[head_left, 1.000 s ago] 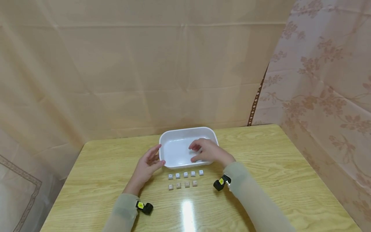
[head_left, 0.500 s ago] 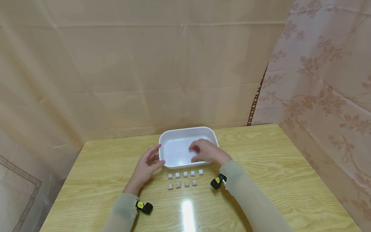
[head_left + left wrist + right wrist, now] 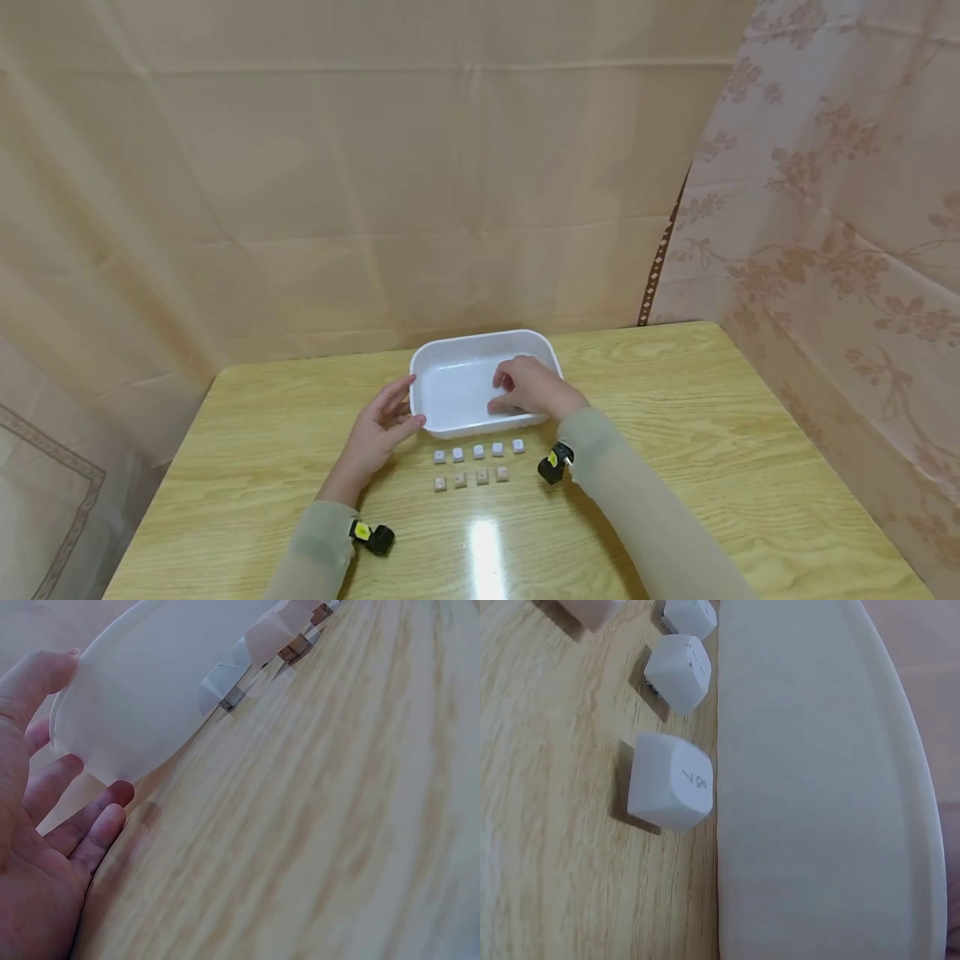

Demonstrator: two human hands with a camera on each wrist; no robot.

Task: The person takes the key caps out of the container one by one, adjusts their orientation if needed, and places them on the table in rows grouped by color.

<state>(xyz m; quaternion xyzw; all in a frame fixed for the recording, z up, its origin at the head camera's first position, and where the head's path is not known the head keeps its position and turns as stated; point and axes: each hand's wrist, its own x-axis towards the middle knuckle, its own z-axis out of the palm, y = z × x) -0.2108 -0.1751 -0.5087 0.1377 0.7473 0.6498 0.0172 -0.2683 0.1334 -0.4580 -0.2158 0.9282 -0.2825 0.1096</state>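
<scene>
A white plastic tray (image 3: 450,392) with a raised rim stands toward the back of the wooden table. My left hand (image 3: 378,429) holds its left end, the thumb at the near corner and the other fingers along the wall. In the left wrist view, the fingertips (image 3: 64,769) press on the tray's outer side. Inside the tray's right half, my right hand (image 3: 532,387) reaches down with curled fingers; I cannot tell whether it pinches anything. White keycaps (image 3: 478,452) form a row before the tray, one marked 7 and & (image 3: 671,781) in the right wrist view.
A second row of keycaps, several of them beige (image 3: 482,476), lies closer to me. Wooden tabletop (image 3: 750,467) extends to both sides. A beige curtain (image 3: 375,208) hangs behind the table and a floral one (image 3: 847,250) at the right.
My right forearm has shifted left. The right hand's fingers have moved within the tray and curl more, the thumb slightly farther left. The left hand and the keycap rows look the same.
</scene>
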